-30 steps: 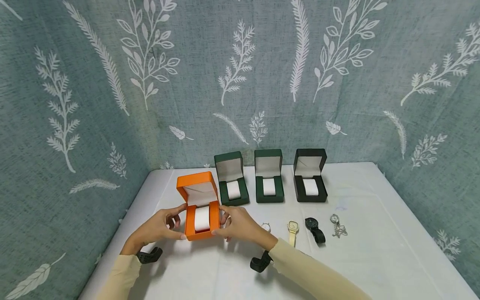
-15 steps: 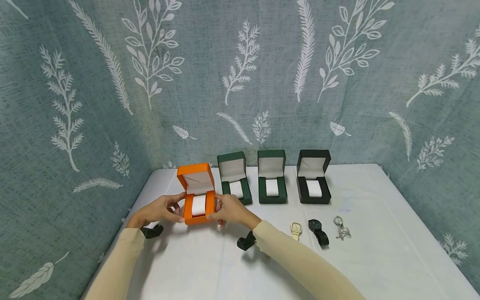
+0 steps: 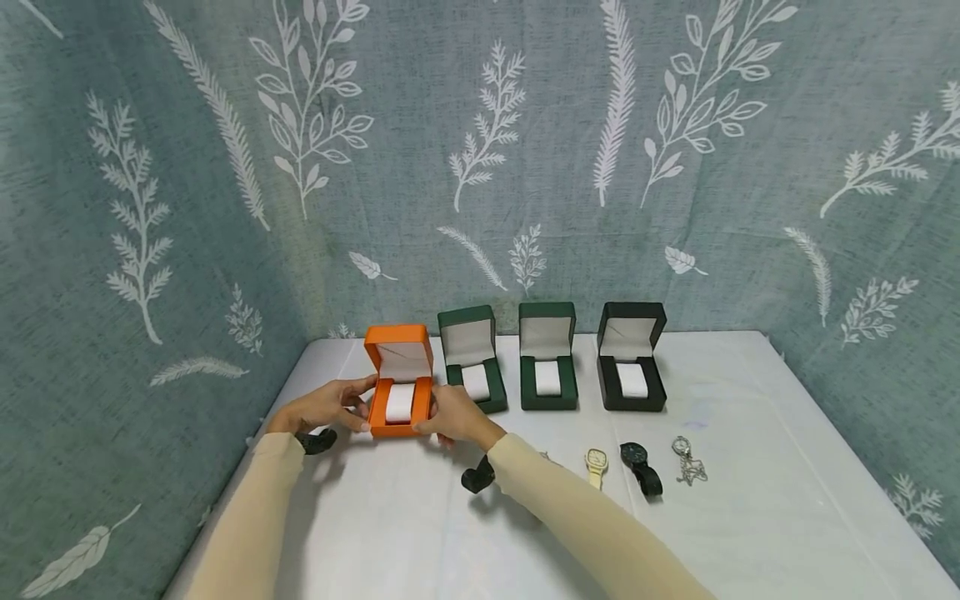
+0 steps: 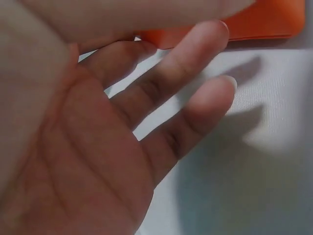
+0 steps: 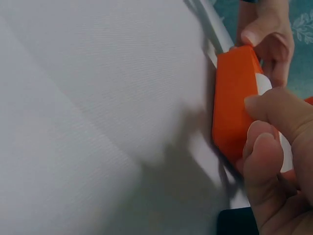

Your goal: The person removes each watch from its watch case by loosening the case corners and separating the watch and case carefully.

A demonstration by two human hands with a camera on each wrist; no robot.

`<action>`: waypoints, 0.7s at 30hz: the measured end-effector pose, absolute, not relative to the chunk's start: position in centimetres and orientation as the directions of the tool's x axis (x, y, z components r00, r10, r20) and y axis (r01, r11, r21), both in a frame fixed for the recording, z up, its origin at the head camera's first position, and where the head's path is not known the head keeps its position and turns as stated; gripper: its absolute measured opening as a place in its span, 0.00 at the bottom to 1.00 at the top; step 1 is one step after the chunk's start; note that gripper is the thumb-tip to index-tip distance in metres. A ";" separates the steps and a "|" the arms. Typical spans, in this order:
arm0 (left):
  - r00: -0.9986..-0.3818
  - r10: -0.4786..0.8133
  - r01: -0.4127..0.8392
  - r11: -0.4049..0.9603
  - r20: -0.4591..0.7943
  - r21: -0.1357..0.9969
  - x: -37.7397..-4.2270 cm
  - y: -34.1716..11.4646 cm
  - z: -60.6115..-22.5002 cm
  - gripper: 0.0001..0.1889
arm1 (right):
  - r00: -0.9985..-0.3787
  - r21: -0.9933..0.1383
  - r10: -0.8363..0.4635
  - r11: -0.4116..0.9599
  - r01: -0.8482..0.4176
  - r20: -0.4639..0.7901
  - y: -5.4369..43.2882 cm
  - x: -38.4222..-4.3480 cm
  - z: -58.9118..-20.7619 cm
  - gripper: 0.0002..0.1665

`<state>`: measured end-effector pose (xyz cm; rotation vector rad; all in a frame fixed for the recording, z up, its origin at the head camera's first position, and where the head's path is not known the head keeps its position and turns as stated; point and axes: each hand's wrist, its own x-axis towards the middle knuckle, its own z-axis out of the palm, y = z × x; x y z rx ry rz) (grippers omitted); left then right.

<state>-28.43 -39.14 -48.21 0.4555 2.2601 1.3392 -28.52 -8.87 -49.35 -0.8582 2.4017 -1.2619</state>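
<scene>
An orange watch box [image 3: 396, 335] stands with its lid raised at the left end of a row of boxes, a white cushion [image 3: 400, 403] inside. My left hand [image 3: 327, 405] holds its left side, thumb at the front corner; in the left wrist view the other fingers [image 4: 195, 105] spread loosely under the box edge. On the opposite side my right hand [image 3: 459, 415] grips the box, its thumb on the front wall, as the right wrist view shows beside the orange front [image 5: 231, 98].
Two dark green open boxes [image 3: 468, 317] [image 3: 547, 312] and a black one [image 3: 633, 312] line the back. Nearer lie a pale yellow watch [image 3: 596, 460], a black watch [image 3: 635, 455] and a silver chain watch [image 3: 682, 447]. My right forearm partly covers another watch [image 3: 546, 455].
Both hands have carried the orange box back and down from the front of the row, and it is now straighter and level with the green boxes. The view has shifted slightly.
</scene>
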 end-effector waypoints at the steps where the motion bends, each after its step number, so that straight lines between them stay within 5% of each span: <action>1: -0.829 0.509 0.034 0.458 -0.230 0.888 -28.5 -39.1 -48.4 0.55 | -0.779 -0.813 -0.627 0.445 -0.375 0.016 -8.9 -28.6 -49.4 0.16; 21: -0.819 0.513 -0.043 0.391 -0.256 0.920 -29.0 -39.4 -49.4 0.53 | -0.850 -0.741 -0.527 0.572 -0.352 -0.003 -10.5 -28.7 -49.0 0.14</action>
